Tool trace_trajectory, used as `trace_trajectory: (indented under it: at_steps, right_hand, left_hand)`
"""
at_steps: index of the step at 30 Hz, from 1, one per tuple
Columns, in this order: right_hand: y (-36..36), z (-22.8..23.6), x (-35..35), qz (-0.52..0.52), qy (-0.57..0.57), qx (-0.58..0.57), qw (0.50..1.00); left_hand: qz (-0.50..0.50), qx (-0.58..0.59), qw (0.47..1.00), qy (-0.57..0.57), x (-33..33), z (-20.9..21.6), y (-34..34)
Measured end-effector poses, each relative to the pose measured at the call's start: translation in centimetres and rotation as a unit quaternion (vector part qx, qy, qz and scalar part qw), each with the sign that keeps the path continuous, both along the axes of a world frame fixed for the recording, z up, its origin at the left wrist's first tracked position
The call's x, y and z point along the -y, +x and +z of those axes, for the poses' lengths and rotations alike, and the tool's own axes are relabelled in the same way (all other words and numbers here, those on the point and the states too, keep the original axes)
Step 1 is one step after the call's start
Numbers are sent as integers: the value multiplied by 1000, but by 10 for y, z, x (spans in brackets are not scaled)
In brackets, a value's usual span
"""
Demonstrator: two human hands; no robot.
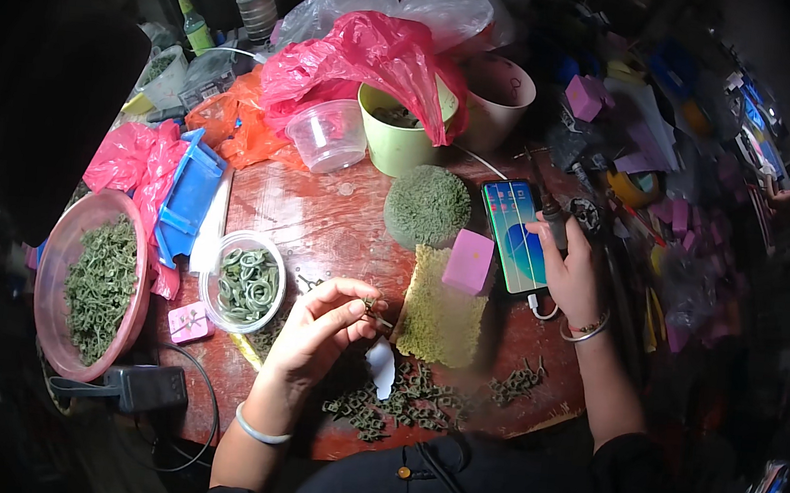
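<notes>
My left hand [323, 327] is raised over the near middle of the table, thumb and fingertips pinched on a small dark green piece [372, 308]. My right hand [572, 268] is over the phone's right edge, fingers closed round a dark pen-like tool [553, 222] whose thin end points away from me. Under that hand lies a phone [513, 244] with its screen lit and a white cable plugged in. A yellow-green sponge-like pad [440, 322] sits between my hands, with a pink block [469, 261] on its far right corner. Many small dark green pieces [400, 394] are scattered nearest me.
A clear tub [282, 280] of green rings stands left of my left hand. Farther left are a pink bowl [47, 280] of green pieces, a black box-shaped device [153, 389] and a blue tray [188, 203]. Behind are a round green pad [427, 207], a pail [404, 152] and plastic bags [361, 58].
</notes>
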State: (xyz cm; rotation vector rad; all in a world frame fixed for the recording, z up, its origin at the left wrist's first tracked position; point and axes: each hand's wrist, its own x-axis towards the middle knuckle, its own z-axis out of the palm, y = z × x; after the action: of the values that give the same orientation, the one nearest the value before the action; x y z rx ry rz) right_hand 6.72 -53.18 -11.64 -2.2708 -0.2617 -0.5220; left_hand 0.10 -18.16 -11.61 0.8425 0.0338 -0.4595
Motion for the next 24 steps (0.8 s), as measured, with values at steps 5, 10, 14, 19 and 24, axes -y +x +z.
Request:
trace_trajectory:
  at_steps: [5, 10, 14, 19, 24]
  right_hand:
    - [22, -8, -5, -9, 44, -78, 996]
    - [45, -9, -16, 47, 0, 53, 998]
    - [51, -11, -17, 33, -73, 12, 997]
    - [48, -2, -16, 67, -21, 49, 996]
    - [-10, 40, -35, 86, 142, -32, 986]
  left_hand:
    - [5, 1, 1000, 4, 1, 0, 3]
    - [9, 4, 1000, 3, -2, -3, 4]
    - [10, 0, 1000, 6, -2, -2, 3]
    - [-2, -3, 1000, 3, -1, -1, 5]
    - [7, -7, 1000, 13, -6, -2, -1]
